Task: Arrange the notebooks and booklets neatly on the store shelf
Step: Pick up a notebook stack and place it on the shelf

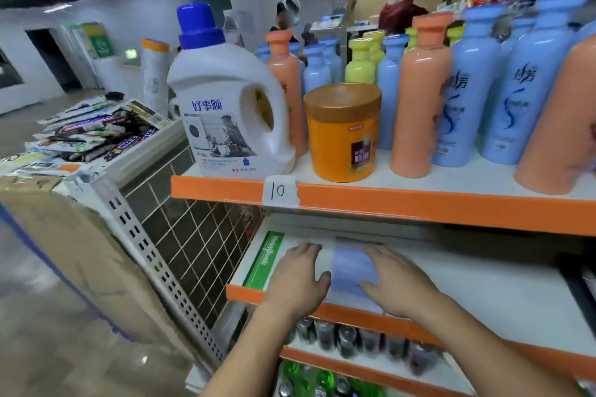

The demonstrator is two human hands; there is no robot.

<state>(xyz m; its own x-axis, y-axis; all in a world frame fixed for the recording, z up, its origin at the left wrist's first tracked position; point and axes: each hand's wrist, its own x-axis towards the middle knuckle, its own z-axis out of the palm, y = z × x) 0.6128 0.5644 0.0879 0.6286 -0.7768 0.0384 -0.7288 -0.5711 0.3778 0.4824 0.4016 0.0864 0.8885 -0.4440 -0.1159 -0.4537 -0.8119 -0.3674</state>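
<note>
A white notebook with a green spine strip (265, 263) lies flat at the left end of the second shelf (483, 293). Beside it on the right lies a pale blue booklet (350, 271). My left hand (298, 277) rests flat on the white notebook, fingers straight and pointing inward. My right hand (395, 280) rests flat on the right part of the blue booklet, fingers spread. Both hands cover much of the covers.
The top shelf, with a paper tag marked 10 (279, 191), carries a white detergent jug (229, 106), an orange jar (343, 132) and several shampoo bottles (464, 90). Cans (354, 340) fill the shelf below. A cardboard box (64, 235) and snack packs (93, 134) sit left.
</note>
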